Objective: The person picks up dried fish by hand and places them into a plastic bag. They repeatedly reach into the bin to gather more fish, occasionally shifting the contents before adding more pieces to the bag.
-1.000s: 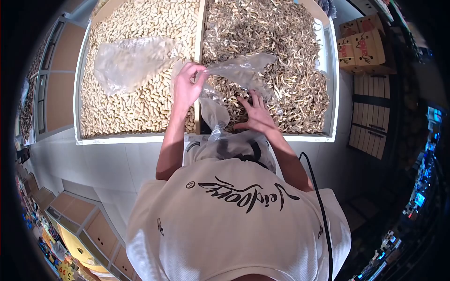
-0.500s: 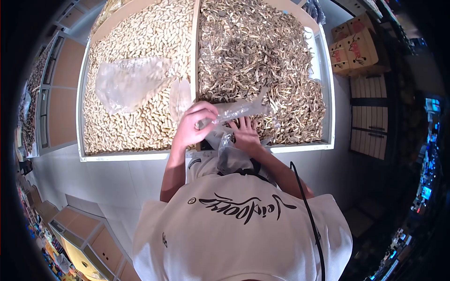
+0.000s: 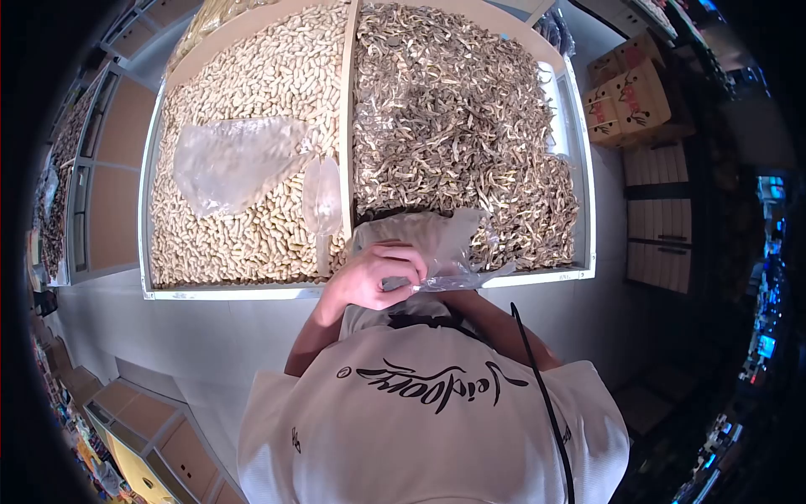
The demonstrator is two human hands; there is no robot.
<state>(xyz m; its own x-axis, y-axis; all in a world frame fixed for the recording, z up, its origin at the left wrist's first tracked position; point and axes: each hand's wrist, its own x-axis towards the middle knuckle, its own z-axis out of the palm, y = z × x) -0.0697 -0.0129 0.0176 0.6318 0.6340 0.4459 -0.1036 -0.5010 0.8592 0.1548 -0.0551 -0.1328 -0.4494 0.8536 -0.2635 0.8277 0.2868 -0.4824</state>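
Observation:
My left hand [image 3: 382, 275] has its fingers curled closed on a clear plastic bag [image 3: 428, 235] at the bin's front edge. The bag spreads over the near part of the dark dried strips [image 3: 453, 109]. My right forearm [image 3: 495, 323] reaches in under the bag, and the right hand is hidden behind it and the left hand. To the left, unshelled peanuts [image 3: 252, 76] fill the other compartment. On them lie a clear scoop [image 3: 322, 195], its handle toward me, and a flat clear plastic bag [image 3: 239, 164].
A wooden divider [image 3: 347, 126] separates the two compartments, and a white rim [image 3: 243, 294] runs along the front. Printed cardboard boxes [image 3: 630, 101] stand on the right above slatted cabinets [image 3: 659, 210]. A black cord [image 3: 541, 378] hangs down over my white shirt.
My left hand has come down toward me and to the right with the bag, which now spreads wider over the strips. The right hand has drawn back from the strips and out of sight.

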